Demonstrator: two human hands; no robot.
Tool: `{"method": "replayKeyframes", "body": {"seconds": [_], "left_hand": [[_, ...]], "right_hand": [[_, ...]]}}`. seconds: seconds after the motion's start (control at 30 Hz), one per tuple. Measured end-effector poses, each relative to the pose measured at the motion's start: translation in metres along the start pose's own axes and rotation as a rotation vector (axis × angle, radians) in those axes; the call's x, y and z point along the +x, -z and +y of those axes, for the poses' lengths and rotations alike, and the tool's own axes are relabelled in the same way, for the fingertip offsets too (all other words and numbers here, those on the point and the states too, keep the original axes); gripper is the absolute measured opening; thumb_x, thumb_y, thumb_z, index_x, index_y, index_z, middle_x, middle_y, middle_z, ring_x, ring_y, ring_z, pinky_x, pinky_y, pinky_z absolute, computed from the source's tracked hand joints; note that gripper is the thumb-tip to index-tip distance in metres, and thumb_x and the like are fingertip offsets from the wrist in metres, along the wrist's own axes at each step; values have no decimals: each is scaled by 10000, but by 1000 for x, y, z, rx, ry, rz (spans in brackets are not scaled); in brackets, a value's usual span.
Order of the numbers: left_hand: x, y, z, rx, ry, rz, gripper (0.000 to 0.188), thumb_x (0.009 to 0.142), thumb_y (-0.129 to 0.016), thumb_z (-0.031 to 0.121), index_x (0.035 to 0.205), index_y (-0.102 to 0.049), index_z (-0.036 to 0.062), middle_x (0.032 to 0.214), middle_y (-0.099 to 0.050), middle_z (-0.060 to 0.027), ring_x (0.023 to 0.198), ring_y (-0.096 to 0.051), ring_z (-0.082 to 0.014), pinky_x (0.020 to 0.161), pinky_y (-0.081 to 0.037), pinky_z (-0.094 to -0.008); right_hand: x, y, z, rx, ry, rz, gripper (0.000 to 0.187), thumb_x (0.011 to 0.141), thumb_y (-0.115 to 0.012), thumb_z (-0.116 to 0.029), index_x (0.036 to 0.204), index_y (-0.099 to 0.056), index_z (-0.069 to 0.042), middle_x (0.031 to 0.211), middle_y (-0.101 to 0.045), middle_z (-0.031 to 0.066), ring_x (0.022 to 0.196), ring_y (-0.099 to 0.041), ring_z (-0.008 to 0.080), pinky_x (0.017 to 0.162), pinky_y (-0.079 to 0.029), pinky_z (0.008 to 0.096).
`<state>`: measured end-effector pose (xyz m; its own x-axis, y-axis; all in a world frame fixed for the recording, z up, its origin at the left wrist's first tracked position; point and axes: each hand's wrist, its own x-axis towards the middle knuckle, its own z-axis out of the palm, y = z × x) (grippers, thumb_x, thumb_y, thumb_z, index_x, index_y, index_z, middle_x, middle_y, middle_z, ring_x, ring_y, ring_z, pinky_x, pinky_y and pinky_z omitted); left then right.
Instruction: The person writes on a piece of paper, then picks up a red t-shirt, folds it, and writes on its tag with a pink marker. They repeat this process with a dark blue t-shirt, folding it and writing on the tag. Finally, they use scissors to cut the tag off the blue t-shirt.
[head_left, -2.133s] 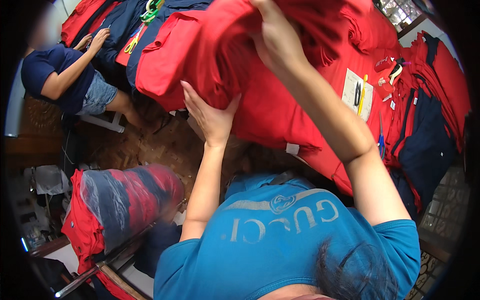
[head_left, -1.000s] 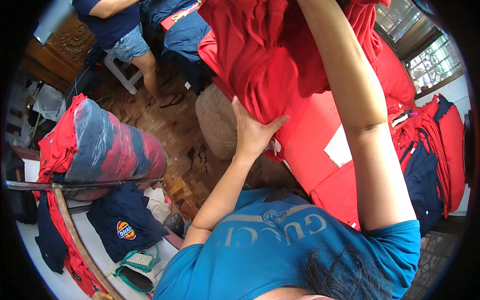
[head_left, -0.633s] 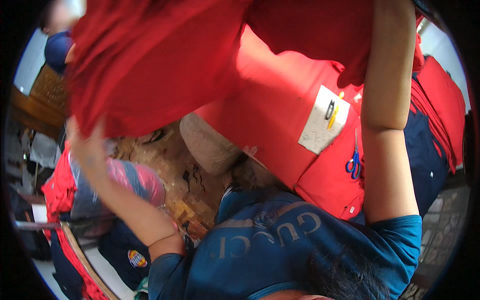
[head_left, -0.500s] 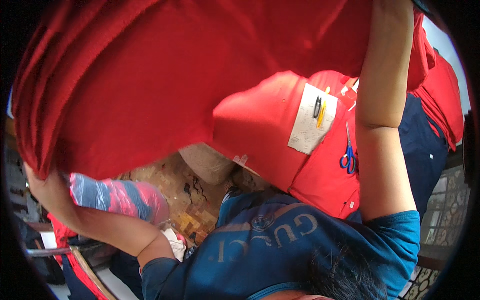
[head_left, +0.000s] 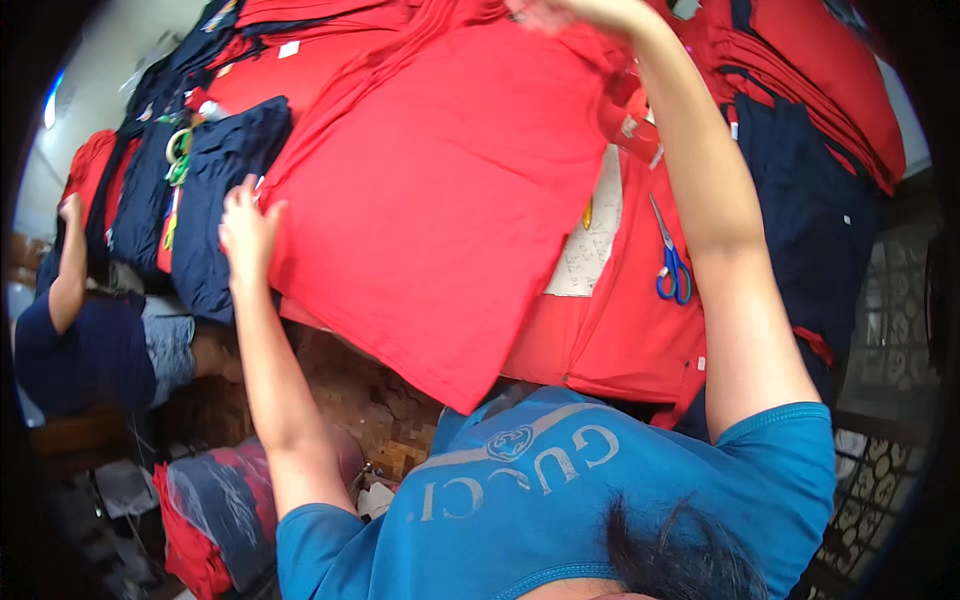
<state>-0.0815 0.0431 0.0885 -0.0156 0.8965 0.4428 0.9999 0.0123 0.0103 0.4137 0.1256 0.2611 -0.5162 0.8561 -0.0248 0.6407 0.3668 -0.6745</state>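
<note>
A broad red cloth [head_left: 430,190] lies spread beneath my two hands, one corner hanging toward the wearer's blue shirt [head_left: 600,480], as seen from my post behind the head camera. The left hand [head_left: 248,228] is open at the cloth's left edge, fingers extended and thumb apart, just beside a folded navy garment [head_left: 228,190]. The right hand [head_left: 548,14] reaches to the cloth's far side at the top of the view, blurred and partly cut off; I cannot tell whether it grips.

Under the wearer's right forearm I see scissors with blue handles [head_left: 674,272] resting on red fabric layers [head_left: 640,325]. Nearer the cloth, a white sheet with handwriting [head_left: 585,262] and a yellow tool [head_left: 588,213] lie partly covered by it. Farther right, navy garments [head_left: 800,210] sit beside a red stack [head_left: 830,80].

At left, a co-worker in a navy top [head_left: 85,345] raises an arm near more clothing, well apart from the wearer. Below, a plastic-wrapped bundle of red and navy [head_left: 225,500] lies near the patterned wood floor [head_left: 390,425].
</note>
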Motion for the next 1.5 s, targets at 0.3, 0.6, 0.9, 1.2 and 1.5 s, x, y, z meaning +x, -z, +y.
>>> {"method": "replayKeyframes", "body": {"seconds": [0.3, 0.6, 0.9, 1.2, 1.5], "left_hand": [[-128, -46, 126, -238, -39, -213, 608, 924, -578, 427, 1415, -458, 89, 1529, -326, -154, 1433, -249, -346, 1160, -177, -537], [-134, -46, 120, -287, -30, -166, 561, 922, -589, 398, 1379, -499, 86, 1496, -383, -148, 1421, -282, -328, 1161, -184, -526], [-154, 36, 239, -819, -318, -514, 1016, 718, -777, 514, 1420, -331, -70, 1475, -361, -234, 1356, -352, -402, 1098, -284, -571], [-140, -7, 236, -681, -223, -283, 505, 731, -694, 116, 1197, -554, -19, 1089, -604, -176, 990, -569, -373, 902, -467, -436], [-95, -19, 187, -1546, 537, -645, 332, 863, -625, 130, 1161, -632, -15, 1063, -681, -71, 956, -618, -161, 872, -461, -309]], "right_hand": [[-265, -177, 113, -514, -632, 396, 395, 822, -708, -241, 1161, -615, -62, 1005, -600, 176, 1026, -570, 362, 868, -471, 428], [-230, -210, 120, -488, -896, 786, 316, 810, -647, -199, 1078, -568, -52, 995, -592, 187, 972, -590, 381, 837, -487, 480], [-83, -234, 53, -351, -395, 541, 383, 912, -593, -299, 1131, -581, 14, 1059, -638, 246, 1026, -594, 393, 885, -475, 487], [-77, -267, 56, 154, -108, 909, 381, 761, -432, 149, 1054, -613, -13, 1059, -608, 118, 967, -608, 217, 881, -501, 325], [-107, -248, 113, -668, -167, 850, 269, 819, -639, -135, 1082, -685, -110, 1138, -602, 71, 1049, -510, 274, 898, -417, 434]]}}
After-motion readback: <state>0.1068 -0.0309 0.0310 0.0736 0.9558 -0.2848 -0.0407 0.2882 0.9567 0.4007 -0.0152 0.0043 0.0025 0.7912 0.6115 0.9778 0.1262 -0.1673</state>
